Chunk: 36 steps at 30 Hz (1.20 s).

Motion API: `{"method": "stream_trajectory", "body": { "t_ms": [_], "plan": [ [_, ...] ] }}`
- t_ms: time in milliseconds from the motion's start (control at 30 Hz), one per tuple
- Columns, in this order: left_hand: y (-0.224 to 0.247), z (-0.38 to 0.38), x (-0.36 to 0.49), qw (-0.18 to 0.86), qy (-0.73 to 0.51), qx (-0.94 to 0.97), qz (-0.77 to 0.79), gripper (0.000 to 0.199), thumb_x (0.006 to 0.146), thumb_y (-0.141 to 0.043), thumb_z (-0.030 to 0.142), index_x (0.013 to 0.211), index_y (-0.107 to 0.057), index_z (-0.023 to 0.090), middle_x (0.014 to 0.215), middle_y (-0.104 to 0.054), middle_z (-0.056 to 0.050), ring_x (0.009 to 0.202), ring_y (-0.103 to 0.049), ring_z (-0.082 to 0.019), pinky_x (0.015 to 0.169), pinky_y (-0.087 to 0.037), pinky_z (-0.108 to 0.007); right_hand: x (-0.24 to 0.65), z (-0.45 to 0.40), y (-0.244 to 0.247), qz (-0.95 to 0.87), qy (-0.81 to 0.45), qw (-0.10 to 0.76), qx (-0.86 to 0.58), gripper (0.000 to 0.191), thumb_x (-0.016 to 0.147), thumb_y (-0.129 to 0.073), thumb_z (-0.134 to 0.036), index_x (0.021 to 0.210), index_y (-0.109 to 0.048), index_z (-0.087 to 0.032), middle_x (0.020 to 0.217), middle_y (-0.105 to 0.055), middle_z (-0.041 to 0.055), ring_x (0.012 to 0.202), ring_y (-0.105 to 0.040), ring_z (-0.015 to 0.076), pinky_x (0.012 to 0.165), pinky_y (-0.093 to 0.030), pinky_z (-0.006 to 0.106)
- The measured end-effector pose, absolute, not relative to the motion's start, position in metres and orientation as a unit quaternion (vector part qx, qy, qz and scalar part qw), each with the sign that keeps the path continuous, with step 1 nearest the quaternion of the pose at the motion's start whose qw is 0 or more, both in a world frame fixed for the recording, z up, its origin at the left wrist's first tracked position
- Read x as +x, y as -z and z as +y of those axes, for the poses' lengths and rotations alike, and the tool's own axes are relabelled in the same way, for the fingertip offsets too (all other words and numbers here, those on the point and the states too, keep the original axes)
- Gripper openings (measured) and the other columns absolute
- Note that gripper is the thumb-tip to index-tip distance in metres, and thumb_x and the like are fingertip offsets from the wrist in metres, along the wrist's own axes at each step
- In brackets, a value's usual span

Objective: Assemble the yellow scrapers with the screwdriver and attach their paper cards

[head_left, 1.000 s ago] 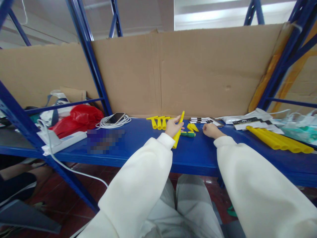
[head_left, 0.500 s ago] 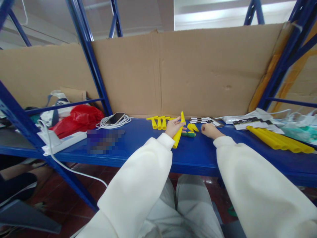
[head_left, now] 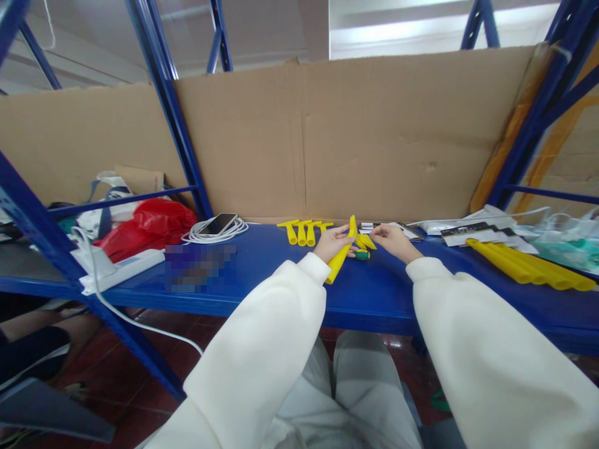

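My left hand [head_left: 331,243] is wrapped round a yellow tube [head_left: 337,265] with a yellow blade-like piece at its upper end, tilted away from me over the blue shelf. To its right, my right hand [head_left: 395,241] hovers with thumb and fingertips drawn together. Whatever sits in that pinch is too small to make out. Loose yellow flat pieces [head_left: 367,242] lie between the two hands. Below them rests a green and yellow handle [head_left: 362,255], partly hidden by my left hand. Several yellow T-shaped tools [head_left: 302,233] stand in a row to the left.
On the right lie several long yellow tubes [head_left: 528,265] beside black and white cards [head_left: 475,233]. A phone [head_left: 218,224] sits on a coiled white cable at left, near a red bag [head_left: 150,221] and a white power strip [head_left: 131,269]. A cardboard sheet [head_left: 374,137] backs the blue shelf [head_left: 276,280].
My right hand has come left and its fingers have uncurled into a pinch near the yellow pieces. The tube in my left hand has tilted slightly to the right.
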<state>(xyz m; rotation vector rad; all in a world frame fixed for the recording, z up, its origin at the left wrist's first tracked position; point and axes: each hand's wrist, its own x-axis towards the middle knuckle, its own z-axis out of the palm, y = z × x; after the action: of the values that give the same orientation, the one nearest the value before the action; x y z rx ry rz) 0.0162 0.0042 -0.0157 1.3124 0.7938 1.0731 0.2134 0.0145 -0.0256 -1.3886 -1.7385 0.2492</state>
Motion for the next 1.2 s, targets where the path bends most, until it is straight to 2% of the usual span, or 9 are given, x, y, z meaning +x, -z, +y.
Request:
{"method": "stream_trajectory", "body": {
  "t_ms": [100,233,367,667,1000,1200],
  "plan": [
    [0.017,0.005,0.016,0.599,-0.445,0.581,0.326,0.062,0.080,-0.070,0.005,0.139,-0.054,0.015,0.089,-0.076,-0.008,0.062,-0.071,-0.014,0.063,-0.062,-0.029,0.205,0.014,0.024,-0.684,-0.180,0.523,-0.475,0.022,0.074,-0.067,-0.039,0.076,-0.061,-0.018,0.078,-0.070,0.0051,0.073,-0.063,0.0163,0.071,-0.053,0.030],
    [0.017,0.003,0.016,0.604,-0.422,0.595,0.320,0.064,0.079,-0.070,0.004,0.139,-0.054,0.014,0.099,-0.076,-0.012,0.063,-0.072,-0.016,0.062,-0.062,-0.029,0.196,0.010,0.021,-0.673,-0.224,0.559,-0.430,0.039,0.065,-0.074,-0.052,0.076,-0.057,-0.019,0.083,-0.068,0.0048,0.077,-0.063,0.0161,0.075,-0.053,0.032],
    [0.017,0.003,0.015,0.604,-0.417,0.602,0.315,0.063,0.079,-0.071,0.006,0.139,-0.054,0.016,0.102,-0.076,-0.011,0.062,-0.072,-0.015,0.059,-0.061,-0.026,0.194,0.008,0.021,-0.666,-0.239,0.566,-0.424,0.043,0.062,-0.077,-0.054,0.077,-0.057,-0.020,0.084,-0.068,0.0047,0.078,-0.063,0.0161,0.075,-0.053,0.033],
    [0.020,0.006,0.014,0.598,-0.410,0.616,0.308,0.064,0.080,-0.069,0.006,0.141,-0.052,0.017,0.106,-0.075,-0.011,0.066,-0.072,-0.016,0.061,-0.062,-0.029,0.194,0.008,0.022,-0.677,-0.244,0.561,-0.409,0.044,0.064,-0.076,-0.056,0.080,-0.057,-0.020,0.088,-0.069,0.0053,0.083,-0.064,0.0172,0.078,-0.052,0.033],
    [0.020,0.004,0.015,0.600,-0.408,0.621,0.297,0.060,0.081,-0.069,0.006,0.138,-0.055,0.016,0.112,-0.073,-0.013,0.062,-0.072,-0.015,0.059,-0.062,-0.030,0.192,0.008,0.022,-0.677,-0.240,0.563,-0.410,0.045,0.063,-0.076,-0.056,0.078,-0.055,-0.020,0.084,-0.067,0.0042,0.081,-0.064,0.0175,0.083,-0.052,0.037],
    [0.017,0.001,0.014,0.606,-0.409,0.615,0.295,0.057,0.080,-0.069,0.004,0.135,-0.059,0.016,0.105,-0.075,-0.012,0.061,-0.071,-0.015,0.060,-0.061,-0.029,0.194,0.012,0.026,-0.674,-0.207,0.561,-0.434,0.049,0.064,-0.073,-0.062,0.078,-0.052,-0.021,0.086,-0.066,0.0049,0.081,-0.062,0.0175,0.084,-0.052,0.037]
  ]
}}
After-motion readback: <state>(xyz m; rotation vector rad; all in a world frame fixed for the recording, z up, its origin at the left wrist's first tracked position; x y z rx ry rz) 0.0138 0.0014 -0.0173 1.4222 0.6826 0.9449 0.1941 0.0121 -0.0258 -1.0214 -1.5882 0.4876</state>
